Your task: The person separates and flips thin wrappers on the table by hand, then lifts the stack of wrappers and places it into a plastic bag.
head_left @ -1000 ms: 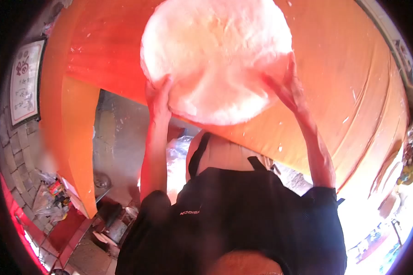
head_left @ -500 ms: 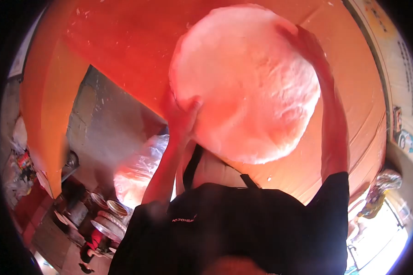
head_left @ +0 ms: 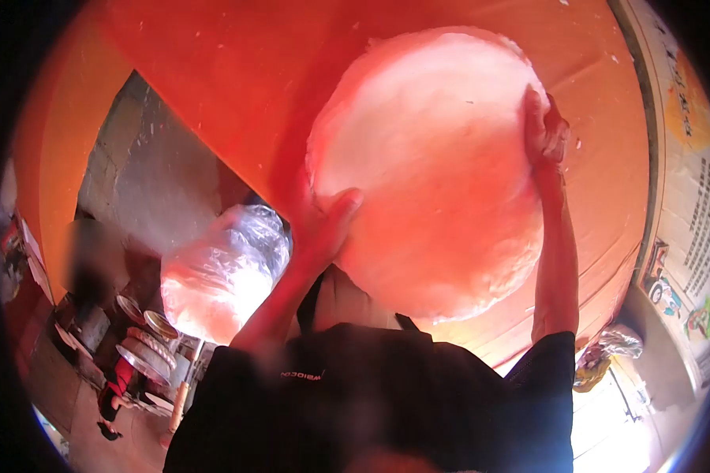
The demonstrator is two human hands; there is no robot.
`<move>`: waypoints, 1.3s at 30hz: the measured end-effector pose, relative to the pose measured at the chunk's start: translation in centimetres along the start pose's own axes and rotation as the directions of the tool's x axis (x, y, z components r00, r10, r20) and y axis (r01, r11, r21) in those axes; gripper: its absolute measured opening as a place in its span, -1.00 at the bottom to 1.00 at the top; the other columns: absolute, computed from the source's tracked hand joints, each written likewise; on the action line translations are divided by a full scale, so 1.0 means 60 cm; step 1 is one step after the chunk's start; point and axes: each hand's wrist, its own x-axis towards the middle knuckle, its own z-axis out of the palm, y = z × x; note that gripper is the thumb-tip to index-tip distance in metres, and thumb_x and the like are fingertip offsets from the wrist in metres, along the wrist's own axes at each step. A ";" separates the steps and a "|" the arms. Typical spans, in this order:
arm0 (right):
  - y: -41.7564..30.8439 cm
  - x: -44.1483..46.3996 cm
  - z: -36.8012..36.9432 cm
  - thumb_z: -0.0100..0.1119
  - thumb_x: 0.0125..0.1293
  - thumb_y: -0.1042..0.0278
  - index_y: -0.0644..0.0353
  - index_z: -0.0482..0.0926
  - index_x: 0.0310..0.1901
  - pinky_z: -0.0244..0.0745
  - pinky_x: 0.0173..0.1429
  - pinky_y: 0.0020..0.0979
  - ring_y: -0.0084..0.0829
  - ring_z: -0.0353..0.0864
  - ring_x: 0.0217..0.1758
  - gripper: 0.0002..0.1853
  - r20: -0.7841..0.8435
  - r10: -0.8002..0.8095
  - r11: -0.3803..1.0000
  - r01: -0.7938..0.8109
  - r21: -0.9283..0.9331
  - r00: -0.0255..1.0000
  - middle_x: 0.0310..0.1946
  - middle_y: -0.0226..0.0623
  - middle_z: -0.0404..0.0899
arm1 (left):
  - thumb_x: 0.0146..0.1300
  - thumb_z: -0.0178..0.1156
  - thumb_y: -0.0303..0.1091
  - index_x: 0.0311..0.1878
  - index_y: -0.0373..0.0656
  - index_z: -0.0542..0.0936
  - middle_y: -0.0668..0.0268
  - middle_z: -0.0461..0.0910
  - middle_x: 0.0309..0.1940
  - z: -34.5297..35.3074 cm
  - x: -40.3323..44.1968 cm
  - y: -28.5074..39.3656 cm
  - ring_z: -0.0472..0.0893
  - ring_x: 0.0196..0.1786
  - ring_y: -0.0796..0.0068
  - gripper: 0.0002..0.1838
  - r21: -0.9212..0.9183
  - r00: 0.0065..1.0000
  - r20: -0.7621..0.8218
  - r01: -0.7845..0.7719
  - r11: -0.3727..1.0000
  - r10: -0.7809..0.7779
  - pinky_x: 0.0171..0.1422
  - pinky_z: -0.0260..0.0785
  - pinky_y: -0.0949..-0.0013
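A large round slab, pale and soft-looking with an uneven rim, spans the space between my hands under pinkish-red light. I cannot tell what it is made of. My left hand grips its left edge, thumb on the upper face and fingers hidden beneath. At the opposite edge, my right hand has its fingers bent over the rim. Behind the slab lies an orange-red covered surface dotted with small pale flecks.
Below my left forearm is a clear plastic bag around something pale, above a thin stick. Round pans or baskets stand beyond it, near a person in red. A printed wall panel borders the right side.
The slab sits lower and slightly right in view. My right hand has shifted down its rim, with its fingers now bent over the edge. My left hand keeps its hold.
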 end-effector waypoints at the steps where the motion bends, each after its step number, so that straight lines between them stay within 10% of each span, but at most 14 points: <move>1: 0.078 0.011 0.017 -0.02 0.31 -0.25 0.17 0.58 -0.05 0.49 -0.15 -0.11 0.06 0.63 -0.19 -0.42 -0.048 -0.121 0.985 0.126 0.119 0.992 -0.26 0.09 0.63 | 0.08 0.28 -0.44 0.30 -0.32 0.26 0.12 0.40 0.15 0.000 -0.004 -0.004 0.39 0.22 0.27 -0.31 0.061 1.000 0.024 -0.002 0.998 0.001 0.34 0.19 0.26; 4: 0.065 0.033 -0.027 0.08 0.38 0.06 0.17 0.59 -0.14 0.49 -0.12 -0.24 -0.21 0.62 -0.20 -0.68 0.173 -0.121 0.855 0.191 -0.483 0.978 -0.21 -0.11 0.62 | 0.12 0.31 -0.40 0.31 -0.31 0.27 0.14 0.39 0.16 -0.033 -0.022 -0.063 0.37 0.24 0.28 -0.31 0.197 0.995 0.096 0.002 0.980 -0.021 0.33 0.20 0.28; 5: 0.058 0.042 -0.044 0.01 0.44 0.14 -0.02 0.53 0.17 0.53 0.02 -0.43 -0.40 0.62 -0.04 -0.66 0.112 -0.136 0.990 0.131 0.051 0.984 0.08 -0.28 0.56 | 0.12 0.32 -0.39 0.31 -0.31 0.27 0.14 0.36 0.20 -0.033 -0.028 -0.070 0.34 0.26 0.28 -0.30 0.197 0.997 0.067 0.032 0.980 -0.046 0.34 0.18 0.29; 9: -0.048 0.057 0.010 -0.13 0.46 -0.02 0.03 0.41 0.27 0.35 0.24 -0.36 -0.25 0.47 0.19 -0.53 0.211 -0.385 0.921 0.388 0.027 0.899 0.23 -0.19 0.43 | 0.12 0.36 -0.31 0.32 -0.30 0.29 0.14 0.32 0.28 -0.011 -0.035 -0.091 0.29 0.33 0.34 -0.28 -0.132 0.992 -0.103 0.065 0.989 -0.078 0.33 0.22 0.27; 11: -0.080 0.060 0.027 -0.20 0.47 -0.09 0.06 0.36 0.32 0.26 0.34 -0.33 -0.17 0.40 0.30 -0.46 0.199 -0.503 0.856 0.517 -0.023 0.841 0.30 -0.14 0.37 | 0.09 0.38 -0.29 0.31 -0.25 0.31 0.15 0.38 0.25 -0.030 -0.022 -0.066 0.33 0.32 0.36 -0.28 0.170 0.998 -0.046 0.053 0.984 -0.046 0.30 0.26 0.26; 22: -0.052 0.012 0.084 -0.27 0.44 -0.23 0.13 0.40 0.28 0.27 0.30 -0.27 -0.14 0.41 0.26 -0.35 0.260 -0.335 0.940 0.303 0.158 0.906 0.21 -0.12 0.45 | 0.00 0.38 -0.06 0.36 -0.18 0.27 0.03 0.40 0.22 -0.027 -0.016 -0.101 0.38 0.28 0.06 -0.13 0.042 0.982 -0.080 -0.171 0.984 0.174 0.37 0.20 0.17; 28: 0.114 0.020 0.053 -0.22 0.43 -0.22 0.15 0.39 0.29 0.26 0.31 -0.29 -0.21 0.40 0.27 -0.35 0.324 -0.114 0.986 0.067 0.153 0.939 0.22 -0.16 0.45 | -0.04 0.39 -0.19 0.19 -0.19 0.46 0.09 0.53 0.08 -0.067 -0.070 0.014 0.50 0.15 0.16 -0.33 -0.095 0.993 -0.078 0.077 0.992 -0.085 0.24 0.35 0.21; 33: 0.258 0.026 0.015 -0.17 0.43 -0.21 0.17 0.38 0.29 0.26 0.32 -0.31 -0.27 0.39 0.27 -0.35 0.395 0.123 0.964 -0.204 0.168 0.910 0.22 -0.19 0.45 | 0.06 0.39 -0.18 0.17 -0.21 0.48 0.15 0.60 -0.02 -0.003 0.025 -0.154 0.59 0.02 0.29 -0.39 0.241 0.960 -0.105 -0.230 0.943 0.261 0.10 0.47 0.27; 37: 0.318 -0.021 -0.024 -0.14 0.43 -0.21 0.19 0.38 0.30 0.25 0.33 -0.32 -0.32 0.38 0.28 -0.34 0.494 0.247 0.906 -0.379 0.187 0.834 0.23 -0.22 0.45 | 0.07 0.35 -0.10 0.13 -0.20 0.52 0.22 0.62 -0.18 -0.041 0.003 -0.090 0.57 -0.15 0.49 -0.42 0.189 0.996 0.027 0.078 0.979 -0.085 -0.07 0.46 0.34; 39: 0.186 -0.102 -0.045 0.09 0.33 -0.19 0.32 0.36 0.29 0.12 0.43 -0.37 -0.40 0.30 0.34 -0.27 0.540 0.153 0.739 -0.459 0.494 0.827 0.25 -0.20 0.41 | 0.06 0.37 -0.20 0.17 -0.23 0.49 0.23 0.61 -0.14 -0.034 -0.002 -0.077 0.57 -0.11 0.45 -0.40 0.293 0.996 -0.072 -0.020 0.956 0.043 -0.05 0.47 0.34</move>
